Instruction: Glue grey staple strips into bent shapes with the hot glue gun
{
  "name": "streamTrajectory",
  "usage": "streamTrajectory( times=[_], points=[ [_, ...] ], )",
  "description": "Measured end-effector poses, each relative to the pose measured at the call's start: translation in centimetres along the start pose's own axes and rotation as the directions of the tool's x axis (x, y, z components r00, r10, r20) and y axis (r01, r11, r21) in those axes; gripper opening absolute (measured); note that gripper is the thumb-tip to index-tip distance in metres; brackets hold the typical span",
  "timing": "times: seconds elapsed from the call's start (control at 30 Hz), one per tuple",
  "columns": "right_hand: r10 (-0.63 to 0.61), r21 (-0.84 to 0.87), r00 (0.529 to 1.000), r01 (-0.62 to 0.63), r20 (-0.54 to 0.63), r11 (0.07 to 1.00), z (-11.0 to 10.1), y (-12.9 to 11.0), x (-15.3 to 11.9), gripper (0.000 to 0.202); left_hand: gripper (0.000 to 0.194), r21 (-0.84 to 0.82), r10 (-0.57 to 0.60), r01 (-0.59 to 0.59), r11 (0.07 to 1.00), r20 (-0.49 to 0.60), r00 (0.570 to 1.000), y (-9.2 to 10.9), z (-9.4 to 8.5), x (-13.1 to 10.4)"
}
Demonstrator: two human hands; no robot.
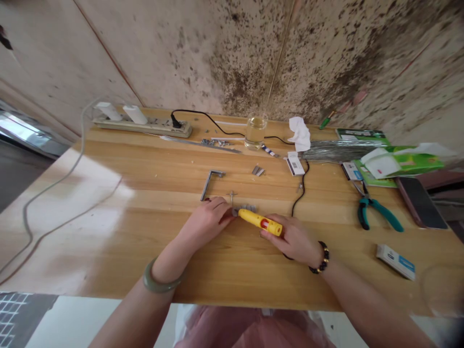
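Observation:
My right hand (295,239) grips a yellow hot glue gun (255,220), its dark nozzle pointing left to the fingertips of my left hand. My left hand (205,222) is closed above the tabletop, fingertips pinched by a small grey piece (235,211) at the nozzle; its shape is partly hidden. Just behind the nozzle lie small grey blocks (250,208) and a thin metal piece with a crossbar (232,194). An L-shaped metal bracket (207,185) rests beyond my left hand.
Along the wall are a power strip (155,126), a glass of yellowish liquid (255,131) and a bundle of thin wires (337,151). To the right lie teal-handled pliers (379,210), a phone (422,203) and a small box (396,262). A black cord (299,195) runs toward my right hand.

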State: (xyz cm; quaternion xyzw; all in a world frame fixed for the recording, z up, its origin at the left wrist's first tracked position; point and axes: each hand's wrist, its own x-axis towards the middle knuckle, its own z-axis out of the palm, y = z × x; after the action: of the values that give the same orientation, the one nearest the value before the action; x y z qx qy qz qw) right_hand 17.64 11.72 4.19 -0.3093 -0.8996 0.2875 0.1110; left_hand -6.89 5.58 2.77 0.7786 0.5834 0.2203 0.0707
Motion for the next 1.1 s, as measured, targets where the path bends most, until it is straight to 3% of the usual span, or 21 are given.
streamTrajectory(
  times=[0.13,1.1],
  points=[
    [-0.008,0.004,0.999,0.008,-0.040,1.000,0.08,0.06,0.01,0.029,0.012,0.006,0.006,-0.006,1.000,-0.016,1.000,0.01,0.05,-0.01],
    [0.002,0.015,1.000,-0.002,-0.017,1.000,0.02,-0.21,-0.01,0.028,0.012,-0.009,0.015,-0.015,1.000,-0.032,0.999,-0.09,0.14,0.00]
  ],
)
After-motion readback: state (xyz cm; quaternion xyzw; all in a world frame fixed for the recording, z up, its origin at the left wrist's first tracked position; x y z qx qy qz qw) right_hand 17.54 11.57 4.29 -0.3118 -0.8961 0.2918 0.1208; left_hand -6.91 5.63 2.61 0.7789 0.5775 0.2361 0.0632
